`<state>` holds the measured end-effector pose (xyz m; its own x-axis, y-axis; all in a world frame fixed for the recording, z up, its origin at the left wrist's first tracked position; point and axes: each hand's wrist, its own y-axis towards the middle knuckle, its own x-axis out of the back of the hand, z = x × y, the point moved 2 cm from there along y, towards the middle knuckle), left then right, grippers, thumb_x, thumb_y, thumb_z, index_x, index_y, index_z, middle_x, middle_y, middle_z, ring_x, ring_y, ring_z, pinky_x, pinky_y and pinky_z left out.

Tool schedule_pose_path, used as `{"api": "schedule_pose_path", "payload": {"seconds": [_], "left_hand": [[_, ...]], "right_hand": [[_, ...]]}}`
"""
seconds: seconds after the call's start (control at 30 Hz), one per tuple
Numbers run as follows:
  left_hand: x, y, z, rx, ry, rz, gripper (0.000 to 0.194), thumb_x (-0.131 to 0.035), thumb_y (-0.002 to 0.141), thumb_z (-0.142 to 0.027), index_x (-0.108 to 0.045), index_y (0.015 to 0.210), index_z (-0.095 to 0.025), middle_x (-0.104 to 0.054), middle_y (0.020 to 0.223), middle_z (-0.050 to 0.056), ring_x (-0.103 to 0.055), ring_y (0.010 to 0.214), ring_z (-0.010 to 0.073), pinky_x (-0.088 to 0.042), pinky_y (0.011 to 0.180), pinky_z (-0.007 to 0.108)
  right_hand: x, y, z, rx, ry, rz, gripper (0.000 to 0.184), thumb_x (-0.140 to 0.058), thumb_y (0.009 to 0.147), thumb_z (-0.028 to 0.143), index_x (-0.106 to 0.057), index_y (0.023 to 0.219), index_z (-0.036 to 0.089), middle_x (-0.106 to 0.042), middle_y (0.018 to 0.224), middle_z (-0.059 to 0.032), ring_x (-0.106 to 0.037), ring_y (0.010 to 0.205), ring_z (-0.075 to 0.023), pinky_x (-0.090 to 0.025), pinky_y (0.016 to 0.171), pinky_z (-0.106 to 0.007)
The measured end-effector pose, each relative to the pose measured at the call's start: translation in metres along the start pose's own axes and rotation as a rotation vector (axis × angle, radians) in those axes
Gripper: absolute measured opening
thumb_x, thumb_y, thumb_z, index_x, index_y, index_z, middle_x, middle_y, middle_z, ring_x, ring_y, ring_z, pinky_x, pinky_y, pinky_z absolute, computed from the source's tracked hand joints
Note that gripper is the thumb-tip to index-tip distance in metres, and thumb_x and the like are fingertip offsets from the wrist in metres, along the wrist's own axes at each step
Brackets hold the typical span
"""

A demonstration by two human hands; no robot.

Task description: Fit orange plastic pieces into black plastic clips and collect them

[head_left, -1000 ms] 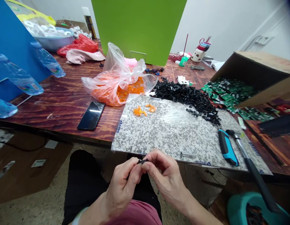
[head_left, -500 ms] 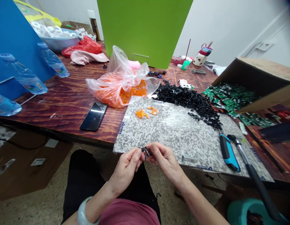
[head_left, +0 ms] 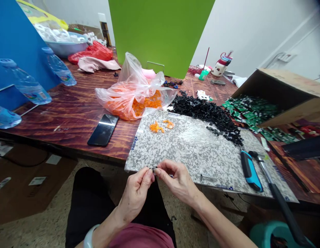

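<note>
Just off the front edge of the speckled grey board (head_left: 160, 151), my two hands meet fingertip to fingertip. My left hand (head_left: 137, 187) pinches a small black plastic part (head_left: 154, 168), mostly hidden by the fingers. The thumb and forefinger of my right hand (head_left: 177, 181) close on the same part from the other side. On the board lie two little clusters of orange pieces (head_left: 156, 127), a spread of thin clear strands or pins (head_left: 198, 135), and a big heap of small black parts (head_left: 206, 112) at the back.
A hammer (head_left: 272, 186) and a blue-black utility knife (head_left: 251, 172) lie at the board's right. A phone (head_left: 103, 130) and a plastic bag of orange pieces (head_left: 131, 96) are on the left. Green circuit boards (head_left: 253, 108) spill from a cardboard box (head_left: 291, 82). Water bottles (head_left: 25, 82) stand far left.
Both hands have shifted slightly left and closed nearer together. The black part has turned and shows less between the fingertips. The camera view has moved a little.
</note>
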<state>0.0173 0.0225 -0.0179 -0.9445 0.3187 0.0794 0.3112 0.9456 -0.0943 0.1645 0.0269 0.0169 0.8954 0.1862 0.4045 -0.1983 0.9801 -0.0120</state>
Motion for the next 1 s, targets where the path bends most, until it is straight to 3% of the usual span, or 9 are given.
{"api": "schedule_pose_path", "payload": {"seconds": [0.1, 0.13, 0.3, 0.47, 0.6, 0.73, 0.83, 1.0], "left_hand": [[0.002, 0.004, 0.001, 0.043, -0.061, -0.011, 0.035, -0.043, 0.092, -0.042, -0.051, 0.068, -0.018, -0.036, 0.056, -0.006, -0.033, 0.050, 0.0102, -0.030, 0.048, 0.022], [0.002, 0.005, 0.001, 0.061, -0.096, -0.015, 0.036, -0.043, 0.091, -0.044, -0.052, 0.068, -0.018, -0.037, 0.057, -0.005, -0.034, 0.050, 0.0100, -0.031, 0.048, 0.021], [0.004, -0.001, 0.003, 0.177, -0.254, -0.015, 0.041, -0.046, 0.088, -0.053, -0.054, 0.072, -0.016, -0.041, 0.059, -0.004, -0.037, 0.052, 0.0095, -0.034, 0.050, 0.020], [0.009, -0.014, 0.012, 0.205, -0.319, -0.017, 0.038, -0.050, 0.087, -0.053, -0.052, 0.074, -0.017, -0.041, 0.062, -0.004, -0.038, 0.055, 0.0092, -0.034, 0.052, 0.021], [0.012, -0.021, 0.015, 0.177, -0.330, -0.036, 0.040, -0.045, 0.088, -0.053, -0.049, 0.074, -0.017, -0.040, 0.061, -0.005, -0.037, 0.053, 0.0085, -0.032, 0.051, 0.021], [0.013, -0.022, 0.015, 0.159, -0.344, -0.085, 0.042, -0.044, 0.088, -0.054, -0.048, 0.072, -0.016, -0.041, 0.059, -0.005, -0.037, 0.050, 0.0075, -0.030, 0.049, 0.021], [0.015, -0.020, 0.013, 0.144, -0.330, -0.116, 0.043, -0.045, 0.088, -0.054, -0.050, 0.071, -0.015, -0.042, 0.057, -0.004, -0.039, 0.048, 0.0073, -0.029, 0.047, 0.021], [0.016, -0.016, 0.010, 0.157, -0.349, -0.102, 0.043, -0.047, 0.087, -0.053, -0.052, 0.071, -0.014, -0.043, 0.056, -0.004, -0.039, 0.047, 0.0071, -0.029, 0.047, 0.021]], "right_hand": [[0.017, 0.026, -0.002, 0.044, -0.112, 0.154, 0.030, -0.053, 0.087, 0.040, -0.066, 0.077, 0.015, -0.060, 0.062, 0.0018, -0.049, 0.054, -0.0090, -0.037, 0.049, -0.019], [0.026, 0.039, -0.004, 0.056, -0.201, 0.129, 0.031, -0.052, 0.088, 0.041, -0.068, 0.080, 0.016, -0.063, 0.066, 0.0010, -0.053, 0.056, -0.0096, -0.039, 0.052, -0.019], [0.074, 0.115, -0.024, -0.046, -0.588, -0.248, 0.028, -0.051, 0.088, 0.038, -0.068, 0.094, 0.016, -0.069, 0.093, -0.0070, -0.061, 0.081, -0.0161, -0.043, 0.070, -0.025], [0.076, 0.150, -0.038, -0.163, -0.711, -0.296, 0.031, -0.058, 0.080, 0.044, -0.071, 0.080, 0.016, -0.070, 0.083, -0.0109, -0.062, 0.079, -0.0228, -0.039, 0.063, -0.029], [0.071, 0.153, -0.041, -0.178, -0.735, -0.282, 0.030, -0.058, 0.076, 0.044, -0.070, 0.071, 0.017, -0.069, 0.072, -0.0102, -0.062, 0.069, -0.0238, -0.036, 0.056, -0.029], [0.078, 0.142, -0.037, -0.122, -0.729, -0.309, 0.035, -0.055, 0.075, 0.051, -0.069, 0.080, 0.019, -0.068, 0.071, -0.0078, -0.062, 0.069, -0.0245, -0.038, 0.056, -0.029], [0.083, 0.116, -0.029, 0.009, -0.677, -0.338, 0.041, -0.052, 0.075, 0.057, -0.067, 0.083, 0.020, -0.067, 0.067, -0.0052, -0.062, 0.061, -0.0223, -0.042, 0.057, -0.030], [0.077, 0.063, -0.032, 0.096, -0.636, -0.192, 0.031, -0.051, 0.080, 0.052, -0.060, 0.083, 0.022, -0.065, 0.063, -0.0014, -0.060, 0.050, -0.0174, -0.042, 0.050, -0.027]]}}
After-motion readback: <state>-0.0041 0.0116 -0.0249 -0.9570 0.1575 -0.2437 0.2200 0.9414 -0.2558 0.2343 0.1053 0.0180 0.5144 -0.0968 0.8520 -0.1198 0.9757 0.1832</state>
